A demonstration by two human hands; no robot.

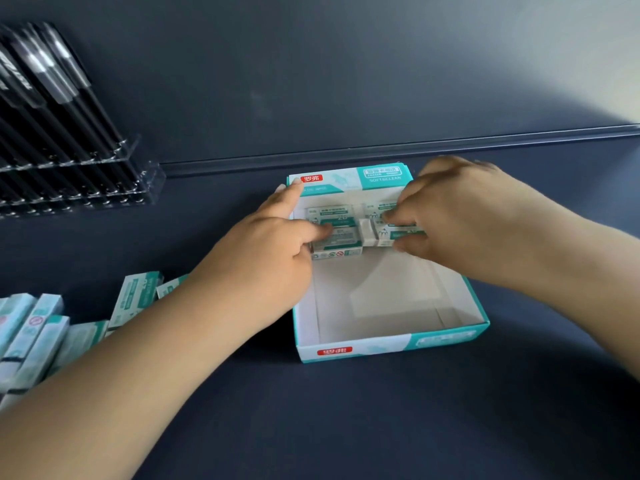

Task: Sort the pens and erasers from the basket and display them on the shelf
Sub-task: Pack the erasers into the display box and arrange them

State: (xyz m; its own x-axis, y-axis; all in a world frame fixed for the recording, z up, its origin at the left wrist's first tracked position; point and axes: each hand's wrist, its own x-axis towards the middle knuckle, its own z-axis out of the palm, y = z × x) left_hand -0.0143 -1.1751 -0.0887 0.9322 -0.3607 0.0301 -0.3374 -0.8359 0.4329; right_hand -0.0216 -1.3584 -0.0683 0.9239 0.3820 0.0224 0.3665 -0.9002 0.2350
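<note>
A teal and white open cardboard box [446,336] lies on the dark shelf. At its far end sit several wrapped erasers [334,223]. My left hand [266,251] grips the left eraser stack, its index finger stretched along the box's left wall. My right hand [460,216] pinches an eraser [388,237] on the right side of the row. The near half of the box floor is bare white card.
A loose pile of wrapped erasers [38,334] lies at the left on the shelf. A clear acrylic holder [86,178] filled with black pens [52,81] stands at the back left. A raised rail [381,147] runs along the shelf's back.
</note>
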